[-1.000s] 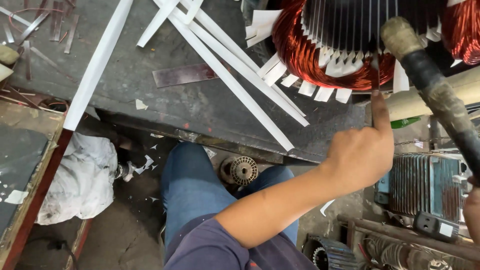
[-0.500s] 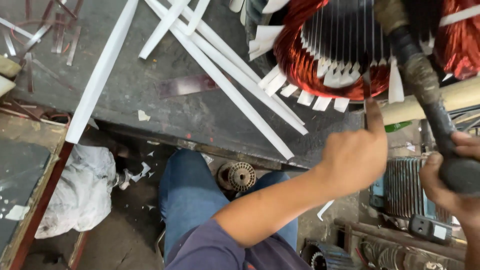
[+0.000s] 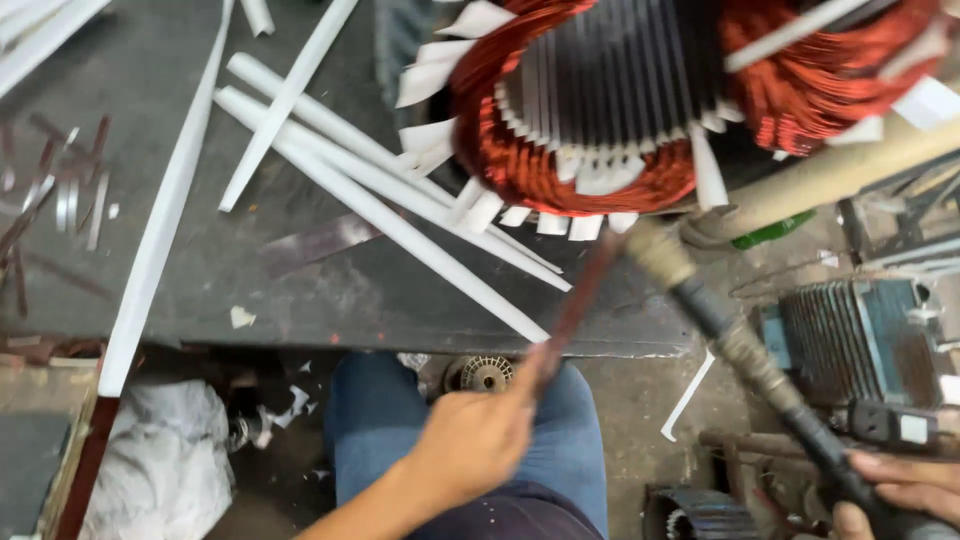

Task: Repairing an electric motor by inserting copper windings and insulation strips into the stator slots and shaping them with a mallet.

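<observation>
A motor stator (image 3: 620, 90) with a dark slotted core and copper-red windings (image 3: 510, 160) lies on the dark workbench (image 3: 300, 290), white insulation tabs sticking out of its slots. My left hand (image 3: 470, 440) hovers below the bench edge, shut on a thin reddish-brown strip (image 3: 575, 305). The strip is blurred and points up toward the winding's lower rim. My right hand (image 3: 900, 495) at the bottom right grips the black handle of a long hammer-like tool (image 3: 740, 350). The tool's tan head (image 3: 655, 250) sits just under the windings.
Long white insulation strips (image 3: 400, 220) cross the bench left of the stator, and thin metal slivers (image 3: 70, 200) lie at the far left. A cream tube (image 3: 820, 180) runs under the stator. Below are my jeans-clad knee (image 3: 380, 420), white cloth (image 3: 165, 470), a small rotor part (image 3: 485, 373) and a finned housing (image 3: 850, 340).
My left hand has dropped from the winding's edge to below the bench and now shows a thin strip. The tool head has swung left under the windings. The view has moved closer.
</observation>
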